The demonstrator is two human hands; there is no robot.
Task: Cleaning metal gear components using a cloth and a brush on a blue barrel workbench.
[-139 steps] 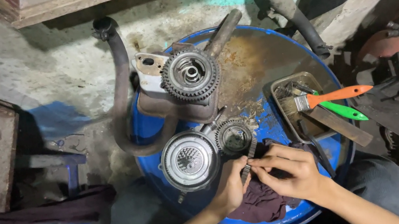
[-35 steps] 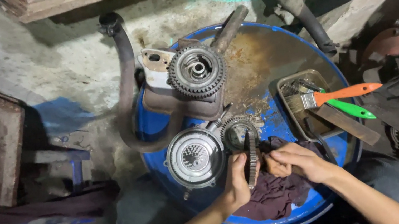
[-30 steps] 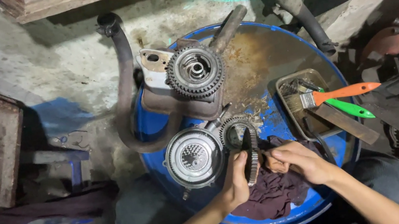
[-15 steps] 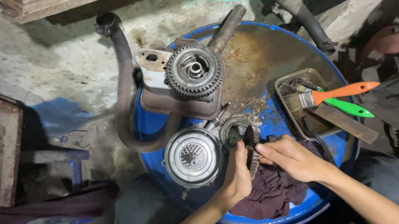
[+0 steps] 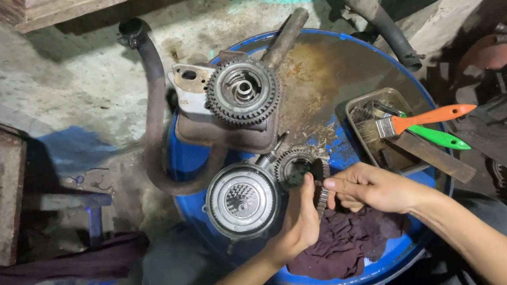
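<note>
Left of centre, a round ribbed metal clutch housing (image 5: 241,200) sits on the rusty blue drum-top surface (image 5: 324,77). The left hand (image 5: 300,220) and right hand (image 5: 369,188), both closed, pinch a thin toothed steel disc (image 5: 321,194) at lower centre above a maroon rag (image 5: 351,242). A firm rim grip would steady the greasy disc.

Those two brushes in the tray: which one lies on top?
The orange-handled brush lies on top; the green-handled brush sits beneath it, handle angled lower right.
</note>
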